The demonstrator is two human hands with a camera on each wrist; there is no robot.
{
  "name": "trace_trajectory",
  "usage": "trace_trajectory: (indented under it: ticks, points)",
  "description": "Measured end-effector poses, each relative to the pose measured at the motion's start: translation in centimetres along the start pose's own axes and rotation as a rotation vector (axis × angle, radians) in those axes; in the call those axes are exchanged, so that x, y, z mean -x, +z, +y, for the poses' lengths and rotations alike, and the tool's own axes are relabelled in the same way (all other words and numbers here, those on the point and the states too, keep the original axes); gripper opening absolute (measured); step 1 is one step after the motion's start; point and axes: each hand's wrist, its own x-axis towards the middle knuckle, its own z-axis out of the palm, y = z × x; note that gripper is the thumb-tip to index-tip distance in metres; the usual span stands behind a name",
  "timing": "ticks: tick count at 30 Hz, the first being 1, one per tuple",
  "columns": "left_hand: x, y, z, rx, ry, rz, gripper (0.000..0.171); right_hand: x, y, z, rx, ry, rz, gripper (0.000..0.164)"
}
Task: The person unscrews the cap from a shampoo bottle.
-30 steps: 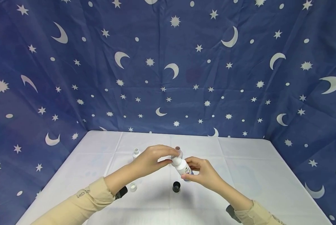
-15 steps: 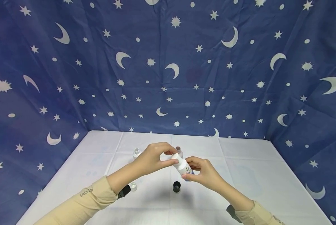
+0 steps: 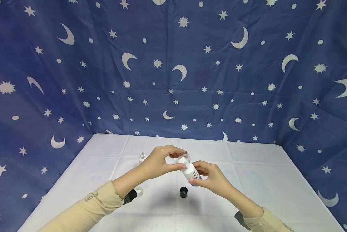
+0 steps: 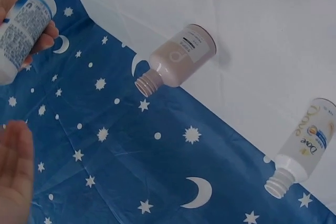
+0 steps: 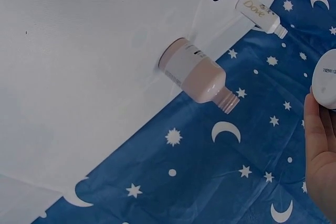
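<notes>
My right hand (image 3: pixel 212 177) grips the body of a white bottle (image 3: pixel 191 173) with a blue lower part, tilted up to the left above the table. At its upper end my left hand (image 3: pixel 157 161) pinches the white cap (image 3: pixel 183 161) between thumb and fingers; the far fingertips are partly hidden. The bottle's printed back (image 4: pixel 23 32) shows in the left wrist view, and its round white base (image 5: pixel 325 80) in the right wrist view. Just behind the hands stands an uncapped pink bottle (image 4: pixel 184 56). Farther left is an uncapped white Dove bottle (image 4: pixel 307 148), partly behind my left hand in the head view.
A black cap (image 3: pixel 183 192) lies mouth up on the white table (image 3: pixel 214 209), nearer than the hands. Beside the left wrist is a small white cap (image 3: pixel 139 191). A blue star-and-moon curtain (image 3: pixel 173 71) surrounds the table at the back and sides.
The left thumb has come up onto the near side of the bottle's cap, and the left fingers have shifted round it. My right hand holds the bottle in nearly the same place.
</notes>
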Motion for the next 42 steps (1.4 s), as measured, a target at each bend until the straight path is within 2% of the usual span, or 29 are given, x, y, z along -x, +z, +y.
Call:
trace_trajectory:
  ticks: [4, 8, 13, 16, 19, 27, 34, 42]
  points:
    - [0.2, -0.4, -0.1, 0.058, 0.086, -0.044, 0.043, 0.0, 0.0, 0.1, 0.003, -0.002, -0.003, 0.043]
    - [0.3, -0.5, -0.2, 0.061, 0.180, -0.054, 0.040, 0.0, 0.2, 0.3, 0.007, -0.012, -0.001, 0.041]
    - [0.2, -0.8, -0.1, -0.008, 0.296, -0.078, 0.036, 0.1, 0.3, 0.4, 0.004, -0.011, -0.004, 0.040]
    - [-0.2, -1.0, 0.1, -0.061, 0.318, -0.089, 0.034, 0.2, 0.3, 0.3, -0.001, -0.001, -0.005, 0.041]
    - [-0.5, -1.3, 0.3, -0.091, 0.305, -0.110, 0.032, 0.2, 0.3, 0.3, -0.001, 0.003, -0.009, 0.042]
    - [-0.9, -1.9, 0.8, -0.167, 0.215, -0.171, 0.029, 0.2, 0.2, 0.3, 0.007, 0.000, -0.002, 0.042]
    - [-0.7, -1.7, 0.9, -0.166, 0.136, -0.126, 0.028, 0.2, 0.2, 0.3, 0.008, -0.002, -0.003, 0.042]
    - [-0.8, -1.4, 0.9, -0.105, 0.053, -0.044, 0.023, 0.2, 0.2, 0.3, 0.016, 0.001, 0.009, 0.040]
